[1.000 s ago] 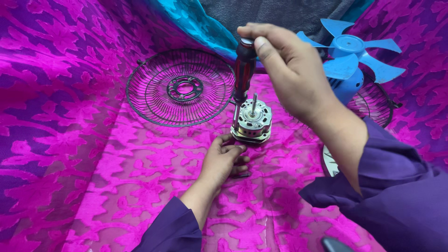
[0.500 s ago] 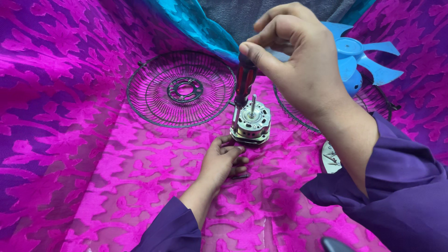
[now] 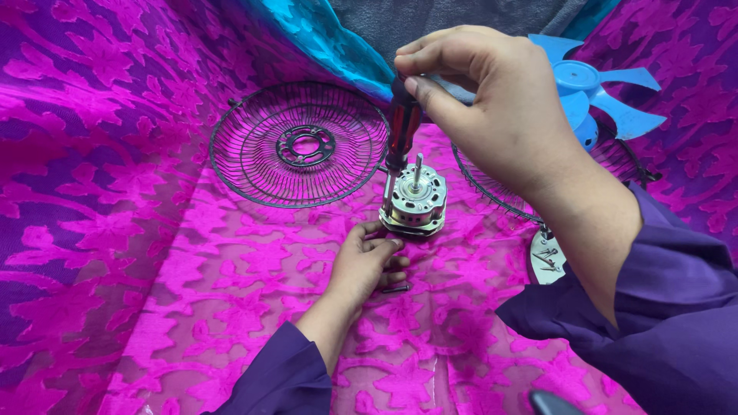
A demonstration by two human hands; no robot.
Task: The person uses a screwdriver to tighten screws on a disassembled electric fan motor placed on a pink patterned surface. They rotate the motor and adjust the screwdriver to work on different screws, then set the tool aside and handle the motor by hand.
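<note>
The screwdriver (image 3: 401, 127), with a dark red translucent handle and a slim metal shank, stood upright, its handle top pinched between the right hand's fingertips (image 3: 430, 92). Its tip met the top edge of the fan motor (image 3: 415, 204). The motor, a round silver unit with its shaft pointing up, sat just beyond the left hand's fingertips (image 3: 380, 230), touching them.

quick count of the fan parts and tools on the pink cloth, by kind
wire fan guards: 2, one lying flat on the left, one partly hidden behind the right hand
blue fan blade: 1
fan motor: 1, steadied by the left hand
red-handled screwdriver: 1
Total: 5
</note>
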